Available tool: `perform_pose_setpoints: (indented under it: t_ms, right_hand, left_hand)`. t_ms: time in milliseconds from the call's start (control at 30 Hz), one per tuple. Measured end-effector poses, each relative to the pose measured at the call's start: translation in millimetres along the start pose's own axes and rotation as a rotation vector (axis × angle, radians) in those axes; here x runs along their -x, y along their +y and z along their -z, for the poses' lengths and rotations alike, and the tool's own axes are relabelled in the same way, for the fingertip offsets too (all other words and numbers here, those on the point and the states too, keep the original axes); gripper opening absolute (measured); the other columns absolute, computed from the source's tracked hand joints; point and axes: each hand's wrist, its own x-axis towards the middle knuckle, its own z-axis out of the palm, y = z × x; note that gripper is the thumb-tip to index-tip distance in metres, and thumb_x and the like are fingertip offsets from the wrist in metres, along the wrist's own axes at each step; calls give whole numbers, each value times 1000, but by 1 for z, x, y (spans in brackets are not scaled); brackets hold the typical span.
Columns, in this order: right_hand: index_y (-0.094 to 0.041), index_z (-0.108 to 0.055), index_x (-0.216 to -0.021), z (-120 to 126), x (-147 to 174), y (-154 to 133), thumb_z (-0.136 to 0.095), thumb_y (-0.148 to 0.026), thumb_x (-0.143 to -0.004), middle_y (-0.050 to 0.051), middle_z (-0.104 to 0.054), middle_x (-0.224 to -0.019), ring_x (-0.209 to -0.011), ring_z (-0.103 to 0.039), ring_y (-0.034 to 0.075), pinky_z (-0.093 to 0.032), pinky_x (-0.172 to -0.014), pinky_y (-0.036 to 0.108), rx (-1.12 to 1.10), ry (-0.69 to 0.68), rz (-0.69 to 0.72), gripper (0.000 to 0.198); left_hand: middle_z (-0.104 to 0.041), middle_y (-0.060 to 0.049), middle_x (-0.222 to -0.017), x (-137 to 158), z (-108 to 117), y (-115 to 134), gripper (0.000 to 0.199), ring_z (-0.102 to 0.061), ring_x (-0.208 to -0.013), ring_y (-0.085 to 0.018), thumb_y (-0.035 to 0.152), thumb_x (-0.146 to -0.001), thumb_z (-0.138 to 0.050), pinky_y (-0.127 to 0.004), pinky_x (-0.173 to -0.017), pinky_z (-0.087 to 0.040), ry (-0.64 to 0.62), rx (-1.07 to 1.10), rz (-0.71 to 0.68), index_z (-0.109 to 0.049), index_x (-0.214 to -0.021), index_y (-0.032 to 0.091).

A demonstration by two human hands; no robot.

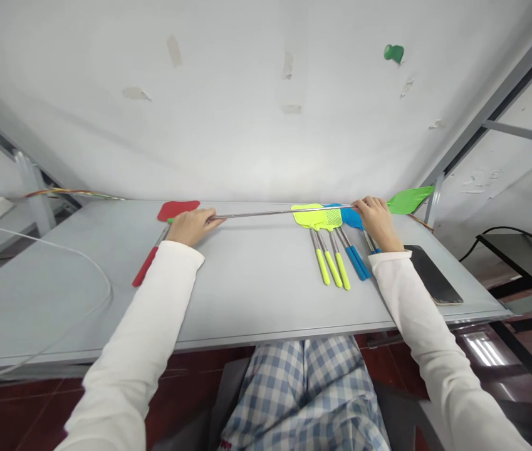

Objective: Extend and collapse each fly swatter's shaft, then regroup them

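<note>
A green fly swatter (410,200) with a long metal telescopic rod is stretched level between my two hands above the table. My left hand (191,227) is closed round its handle end, of which a bit of green shows. At the other end my right hand (375,220) grips the rod close to the green head. Beneath the left hand lies a red fly swatter (178,210), partly hidden by that arm. Several yellow-green fly swatters (307,216) lie overlapping left of my right hand, beside blue fly swatters (351,217) partly covered by it.
A dark phone (435,275) rests on the grey table (247,294) beyond my right forearm. A white cable (91,260) curves over the table's left side. The white wall (247,144) stands behind, with metal frame posts (35,194) at the sides.
</note>
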Motion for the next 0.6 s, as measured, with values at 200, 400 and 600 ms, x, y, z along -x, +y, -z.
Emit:
perform_pose_setpoints:
  t_ms: [200,400,600]
  right_hand:
    - [-17,-60,-100,-1,-4,-29,-30,-31,-99,8,-62,-86,-82,-52,22,-31,-74,30,-149,-103,216,33]
    - [-17,-60,-97,15,-4,-26,-32,-20,-96,8,-63,-83,-78,-48,23,-25,-71,32,-113,-66,146,29]
    - [-18,-60,-89,20,-5,-60,-35,-15,-94,8,-64,-83,-78,-47,22,-24,-70,31,-161,-64,246,26]
  left_hand:
    - [-68,-5,-72,4,-7,15,41,-60,-67,-18,56,-90,-38,-27,-56,-26,52,-67,-75,-60,-78,24]
    - [-71,-7,-73,4,-7,26,36,-65,-70,-22,50,-92,-39,-27,-55,-28,7,-168,-89,-66,-91,26]
    - [-72,-10,-77,8,-1,66,35,-67,-73,-25,45,-94,-39,-28,-58,-35,-70,-138,-163,-67,-101,25]
